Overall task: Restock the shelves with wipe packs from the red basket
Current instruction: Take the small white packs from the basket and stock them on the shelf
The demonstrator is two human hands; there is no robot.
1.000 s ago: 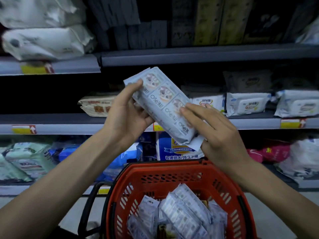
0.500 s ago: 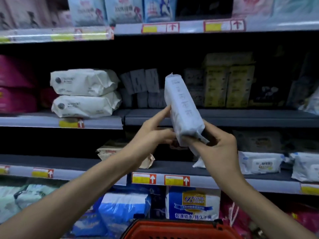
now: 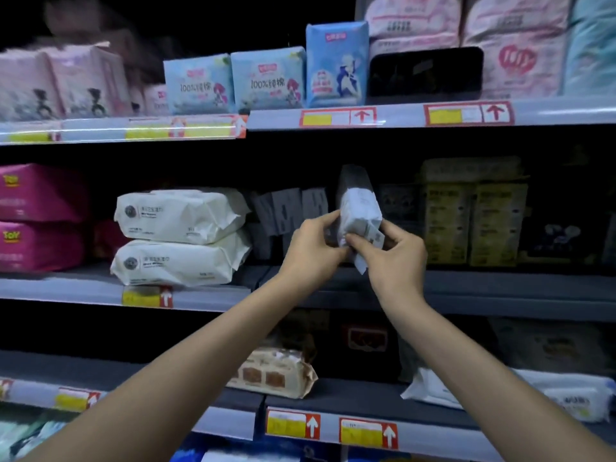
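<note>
A white wipe pack (image 3: 358, 205) stands upright on end above the middle shelf (image 3: 466, 288), its top reaching into the dark shelf space. My left hand (image 3: 313, 250) grips its lower left side. My right hand (image 3: 393, 258) pinches its lower right corner and the loose flap there. Several small grey packs (image 3: 286, 208) stand in a row just left of it at the back of that shelf. The red basket is out of view.
Two large cream wipe packs (image 3: 180, 235) are stacked at the left of the middle shelf, pink packs (image 3: 36, 218) further left, yellow boxes (image 3: 473, 215) to the right. Blue and pink packs line the top shelf (image 3: 400, 116). More wipe packs lie on the lower shelf (image 3: 333, 401).
Both hands lifted the pack from above the basket to the middle shelf and turned it upright. The view tilted upward, so the basket dropped out of sight.
</note>
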